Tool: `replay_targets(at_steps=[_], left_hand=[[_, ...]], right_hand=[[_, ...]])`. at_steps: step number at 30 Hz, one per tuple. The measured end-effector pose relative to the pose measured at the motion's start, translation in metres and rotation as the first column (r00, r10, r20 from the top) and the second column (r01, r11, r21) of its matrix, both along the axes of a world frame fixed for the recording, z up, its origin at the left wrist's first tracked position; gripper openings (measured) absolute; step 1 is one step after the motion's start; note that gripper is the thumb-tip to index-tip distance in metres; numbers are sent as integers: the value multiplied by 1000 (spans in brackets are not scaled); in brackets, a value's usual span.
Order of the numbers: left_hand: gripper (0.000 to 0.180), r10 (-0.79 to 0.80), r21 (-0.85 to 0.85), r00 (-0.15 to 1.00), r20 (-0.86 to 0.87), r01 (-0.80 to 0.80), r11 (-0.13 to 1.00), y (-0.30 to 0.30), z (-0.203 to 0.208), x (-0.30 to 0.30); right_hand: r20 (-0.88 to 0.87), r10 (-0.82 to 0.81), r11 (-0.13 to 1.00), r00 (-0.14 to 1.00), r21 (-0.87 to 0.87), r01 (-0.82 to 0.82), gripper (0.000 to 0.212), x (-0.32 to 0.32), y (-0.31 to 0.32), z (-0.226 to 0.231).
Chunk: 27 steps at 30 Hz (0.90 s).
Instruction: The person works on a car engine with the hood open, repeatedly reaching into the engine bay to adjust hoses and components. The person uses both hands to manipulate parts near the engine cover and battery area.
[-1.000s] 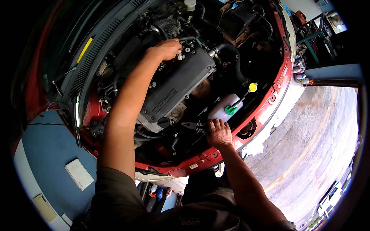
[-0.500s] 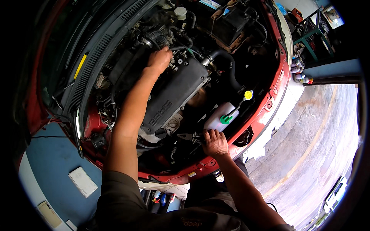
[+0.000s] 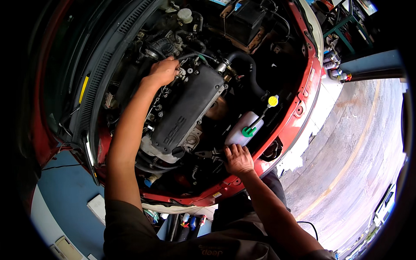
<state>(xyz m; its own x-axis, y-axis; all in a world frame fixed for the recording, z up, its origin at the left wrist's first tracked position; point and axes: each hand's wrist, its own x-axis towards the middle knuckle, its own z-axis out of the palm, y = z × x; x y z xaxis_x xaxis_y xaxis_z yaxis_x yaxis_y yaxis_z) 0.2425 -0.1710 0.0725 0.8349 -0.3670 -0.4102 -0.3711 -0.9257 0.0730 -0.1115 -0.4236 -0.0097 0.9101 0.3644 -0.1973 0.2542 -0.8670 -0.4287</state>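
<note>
My left hand (image 3: 164, 72) reaches over the engine to the hoses and fittings beside the black ribbed intake hose (image 3: 161, 47). Its fingers are curled down, and what they grip, if anything, is hidden. Just right of it lies the long black engine cover (image 3: 188, 110). My right hand (image 3: 239, 159) is closed low at the front of the bay, against the near end of the whitish fluid reservoir (image 3: 245, 130) with its green cap (image 3: 248, 131). A pair of pliers (image 3: 207, 154) sticks out leftward from this hand, jaws over the dark gap; the handles are mostly covered.
The red front body edge (image 3: 299, 117) curves around the bay on the right. A dark battery (image 3: 245, 21) sits at the far side, and a thick black hose (image 3: 255, 71) bends behind the reservoir. A yellow cap (image 3: 272, 101) stands near the edge. Spray cans (image 3: 331, 63) stand outside.
The view has shifted slightly, so the engine sits a little further left and higher. Behind the left forearm, more small fittings show beside the cover. Both hands keep nearly the same places on the engine.
</note>
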Motion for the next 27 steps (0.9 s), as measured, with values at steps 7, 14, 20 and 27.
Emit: replay_targets(at_steps=[7, 14, 20, 27], left_hand=[[28, -5, 27, 996, -83, 8, 1000, 10, -6, 17], [26, 182, -22, 983, 38, -182, 983, -7, -4, 14], [31, 273, 260, 957, 99, -290, 921, -33, -13, 13], [36, 291, 291, 944, 154, -324, 900, -41, -24, 11]], right_hand=[[43, -23, 998, 999, 55, 21, 40, 2, 1, 4], [45, -41, 997, 998, 65, 38, 40, 2, -1, 3], [16, -36, 997, 999, 72, 35, 40, 3, -1, 8], [12, -43, 995, 999, 92, 41, 39, 3, -3, 7]])
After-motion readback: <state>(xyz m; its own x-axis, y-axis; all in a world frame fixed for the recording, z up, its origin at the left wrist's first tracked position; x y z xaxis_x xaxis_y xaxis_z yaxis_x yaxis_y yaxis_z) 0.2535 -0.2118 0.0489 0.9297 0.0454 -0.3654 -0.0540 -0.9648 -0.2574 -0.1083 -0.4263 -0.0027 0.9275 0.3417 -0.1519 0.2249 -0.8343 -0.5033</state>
